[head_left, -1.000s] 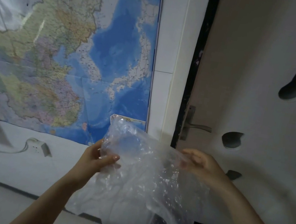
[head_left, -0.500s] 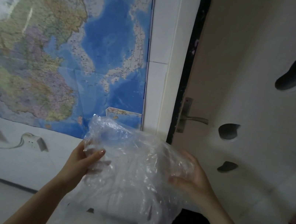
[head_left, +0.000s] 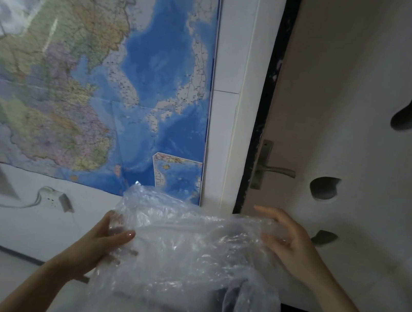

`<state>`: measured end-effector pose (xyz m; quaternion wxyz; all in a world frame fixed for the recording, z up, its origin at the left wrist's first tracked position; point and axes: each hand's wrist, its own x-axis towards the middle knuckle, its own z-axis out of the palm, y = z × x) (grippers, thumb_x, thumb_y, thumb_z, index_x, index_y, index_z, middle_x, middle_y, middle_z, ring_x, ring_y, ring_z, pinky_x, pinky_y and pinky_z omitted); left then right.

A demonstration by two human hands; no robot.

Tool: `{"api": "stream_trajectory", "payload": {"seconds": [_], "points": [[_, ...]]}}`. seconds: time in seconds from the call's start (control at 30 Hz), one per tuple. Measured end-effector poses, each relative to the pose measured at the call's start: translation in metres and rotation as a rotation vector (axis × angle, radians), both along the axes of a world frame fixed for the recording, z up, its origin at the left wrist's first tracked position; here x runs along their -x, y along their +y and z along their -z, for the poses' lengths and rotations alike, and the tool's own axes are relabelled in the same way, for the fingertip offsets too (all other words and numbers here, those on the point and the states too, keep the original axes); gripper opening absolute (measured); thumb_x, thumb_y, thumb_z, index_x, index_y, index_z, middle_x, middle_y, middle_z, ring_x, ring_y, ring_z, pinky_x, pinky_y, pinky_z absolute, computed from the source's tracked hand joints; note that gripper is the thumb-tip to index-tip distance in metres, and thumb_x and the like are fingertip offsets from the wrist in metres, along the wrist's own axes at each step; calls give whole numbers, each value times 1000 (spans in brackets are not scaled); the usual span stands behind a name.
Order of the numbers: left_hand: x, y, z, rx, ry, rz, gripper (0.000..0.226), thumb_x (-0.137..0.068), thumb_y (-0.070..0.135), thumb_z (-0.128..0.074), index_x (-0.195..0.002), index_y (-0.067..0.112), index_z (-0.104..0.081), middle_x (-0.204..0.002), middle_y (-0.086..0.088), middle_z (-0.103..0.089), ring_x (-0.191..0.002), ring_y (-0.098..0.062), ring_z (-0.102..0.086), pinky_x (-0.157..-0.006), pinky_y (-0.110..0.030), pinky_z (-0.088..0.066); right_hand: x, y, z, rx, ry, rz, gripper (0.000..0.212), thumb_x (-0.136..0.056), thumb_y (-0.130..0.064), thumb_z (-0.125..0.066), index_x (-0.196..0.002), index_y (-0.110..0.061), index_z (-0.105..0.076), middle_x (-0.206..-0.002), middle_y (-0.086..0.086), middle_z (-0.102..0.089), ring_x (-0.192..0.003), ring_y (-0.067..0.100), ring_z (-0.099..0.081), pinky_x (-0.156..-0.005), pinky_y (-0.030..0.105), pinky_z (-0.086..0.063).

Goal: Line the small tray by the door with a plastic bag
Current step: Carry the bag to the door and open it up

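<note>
While I face the wall, a big map (head_left: 86,69) fills its upper left part, with its right edge close to the white door frame (head_left: 237,106). The door (head_left: 361,72) takes up the right side, and it carries 3 dark cut-outs plus a metal handle (head_left: 274,170) near its left edge. In front of me, low and in the middle, I hold up a clear, crumpled plastic bag (head_left: 183,255), stretched between my 2 hands with a loose part hanging down at the lower right. My left hand (head_left: 101,244) pinches the bag's left edge, thumb on the near side and fingers behind the film. My right hand (head_left: 290,244) touches the bag's right edge with fingers spread and loosely curved. Low on the wall's left side sits a white socket (head_left: 53,200) with a cable. I cannot make out the tray.
</note>
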<state>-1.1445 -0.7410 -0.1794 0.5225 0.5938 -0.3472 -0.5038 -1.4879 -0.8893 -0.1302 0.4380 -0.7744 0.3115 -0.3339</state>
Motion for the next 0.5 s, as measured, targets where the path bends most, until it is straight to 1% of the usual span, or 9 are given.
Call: {"api": "stream_trajectory", "payload": {"seconds": [0.07,0.1,0.17,0.2,0.27,0.33,0.43,0.47,0.5], "points": [[3,3,0,-10,7,25,52,-75,20,-68,-122,27,-46,-110,-17,-66,-87,-34,-70,-60,-35,-58,0,-3,1,-5,30,-1,45,-83,11,-56,-108,-25,-61,-117,-7,-63,-106,-1,-58,-88,13,-46],[6,3,0,-8,-8,32,53,-74,23,-72,-120,29,-46,-114,-16,-64,-89,-32,-70,-60,-34,-58,-1,-6,4,2,51,6,42,-83,12,-56,-105,-23,-63,-115,0,-64,-108,6,-59,-93,19,-46],[10,3,1,23,-43,11,63,-65,30,-83,-116,36,-47,-118,-12,-61,-93,-29,-70,-62,-36,-59,-3,-10,12,4,85,21,35,-84,10,-56,-103,-19,-64,-112,7,-64,-109,17,-58,-100,33,-44],[11,4,3,51,-62,1,72,-60,28,-86,-118,41,-45,-119,-10,-60,-95,-28,-69,-63,-37,-59,-4,-11,17,-7,95,25,32,-84,8,-56,-103,-17,-65,-111,8,-64,-110,20,-58,-100,37,-44],[14,4,7,102,-110,4,92,-60,18,-86,-127,55,-34,-124,-3,-56,-99,-26,-68,-65,-37,-60,-3,-14,28,-46,115,33,31,-85,6,-56,-102,-17,-65,-111,8,-64,-110,24,-58,-100,41,-44],[17,5,14,135,-169,7,103,-61,15,-86,-130,61,-25,-130,3,-50,-103,-24,-67,-68,-36,-60,-3,-16,41,-75,155,53,32,-85,6,-55,-104,-18,-65,-113,7,-64,-110,23,-58,-101,44,-43],[24,3,25,135,-267,41,103,-56,15,-85,-132,57,-29,-134,5,-46,-103,-20,-66,-74,-29,-58,-4,-17,58,-124,204,93,36,-86,1,-56,-105,-29,-64,-116,1,-63,-112,18,-57,-101,41,-44],[26,2,29,122,-291,54,103,-54,16,-85,-132,54,-30,-134,5,-46,-102,-19,-66,-75,-27,-58,-5,-15,62,-157,203,100,36,-87,-6,-58,-106,-36,-61,-119,-3,-61,-114,16,-55,-101,38,-44],[27,0,34,107,-300,59,103,-52,16,-86,-132,52,-31,-134,4,-46,-101,-18,-67,-75,-25,-57,-6,-13,66,-196,198,112,34,-87,-18,-61,-108,-45,-57,-124,-6,-58,-118,14,-52,-101,37,-43]]}}
